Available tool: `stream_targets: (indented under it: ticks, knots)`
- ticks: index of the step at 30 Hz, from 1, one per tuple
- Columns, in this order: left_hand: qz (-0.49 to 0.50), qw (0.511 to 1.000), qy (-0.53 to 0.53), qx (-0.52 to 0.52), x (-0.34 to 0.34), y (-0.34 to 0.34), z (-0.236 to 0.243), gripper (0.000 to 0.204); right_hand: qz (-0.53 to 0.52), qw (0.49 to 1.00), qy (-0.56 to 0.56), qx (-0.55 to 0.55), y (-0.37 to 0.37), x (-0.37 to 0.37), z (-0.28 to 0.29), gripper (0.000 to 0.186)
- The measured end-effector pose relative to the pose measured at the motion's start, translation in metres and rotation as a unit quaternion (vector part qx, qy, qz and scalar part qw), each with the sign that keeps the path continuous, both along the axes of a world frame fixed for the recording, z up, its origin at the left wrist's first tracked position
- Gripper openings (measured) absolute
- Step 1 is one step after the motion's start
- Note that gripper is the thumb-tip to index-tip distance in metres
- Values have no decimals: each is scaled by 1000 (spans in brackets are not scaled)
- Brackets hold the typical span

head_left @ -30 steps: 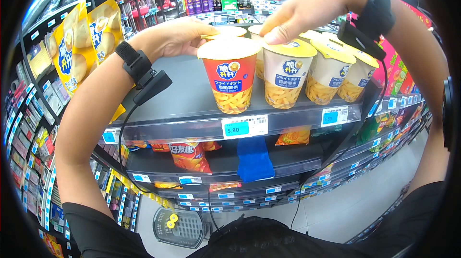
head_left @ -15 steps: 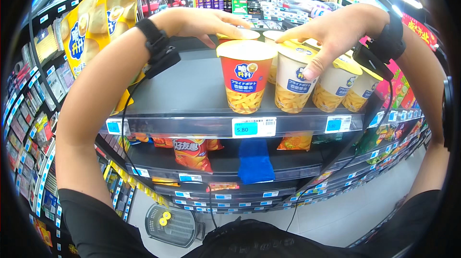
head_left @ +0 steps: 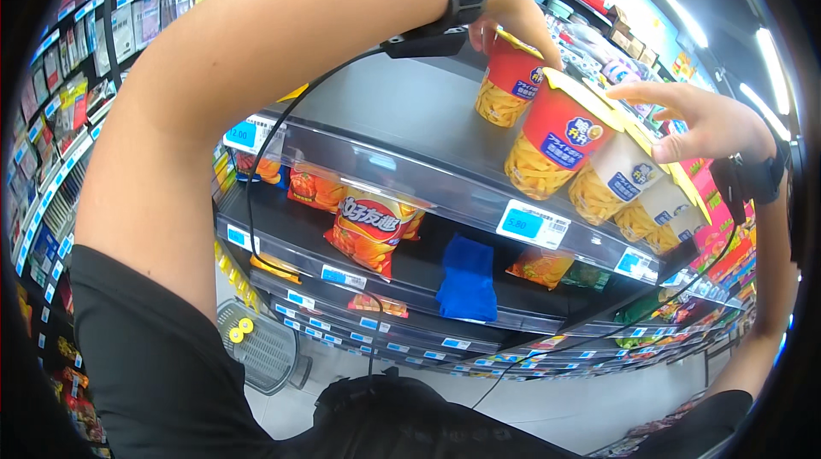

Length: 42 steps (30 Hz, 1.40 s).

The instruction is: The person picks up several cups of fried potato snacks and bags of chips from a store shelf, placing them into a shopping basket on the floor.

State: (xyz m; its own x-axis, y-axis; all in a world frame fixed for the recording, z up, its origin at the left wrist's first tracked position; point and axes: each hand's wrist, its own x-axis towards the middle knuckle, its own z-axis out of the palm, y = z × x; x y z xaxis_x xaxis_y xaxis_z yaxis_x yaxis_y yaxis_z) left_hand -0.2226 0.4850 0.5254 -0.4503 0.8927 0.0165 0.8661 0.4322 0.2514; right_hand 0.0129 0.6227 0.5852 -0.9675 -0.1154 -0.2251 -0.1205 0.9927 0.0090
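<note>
My left hand (head_left: 516,13) reaches over the top shelf and grips the rim of a red snack cup (head_left: 506,83) with a window of yellow potato sticks printed low on it. Its fingers are partly hidden behind the wrist and cup. A second red cup (head_left: 560,130) with a pale yellow lid stands in front and to the right. Beside that, a white cup (head_left: 617,173) and further white cups (head_left: 663,211) make a row. My right hand (head_left: 714,121) hovers at the white cups' lids, thumb and forefinger spread, holding nothing visible.
A clear price rail (head_left: 410,170) edges the top shelf (head_left: 385,108). On the shelf below are red chip bags (head_left: 369,228) and a blue cloth-like piece (head_left: 468,279). A grey basket (head_left: 269,356) with yellow round items stands on the floor. Thin black cables run from my wrists.
My view has tilted and shifted left. The rear red cup, formerly behind the front one, now shows to its left in my left hand. My right hand has let go of the white cup.
</note>
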Motion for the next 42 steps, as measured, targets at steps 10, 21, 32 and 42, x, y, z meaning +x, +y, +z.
stream_targets:
  ticks: [10,21,32,42]
  knots:
    - [-166,985,42,-33,-13,-14,4,47,-80,996,-35,-4,-7,1,-4,97]
    - [-179,978,-103,3,0,10,5,62,-73,997,-20,11,5,8,-9,88]
    - [-169,979,-110,-1,8,11,5,62,-68,996,-8,54,8,9,-12,92]
    - [-179,979,-98,18,10,9,8,68,-79,994,-69,-21,43,-24,18,69]
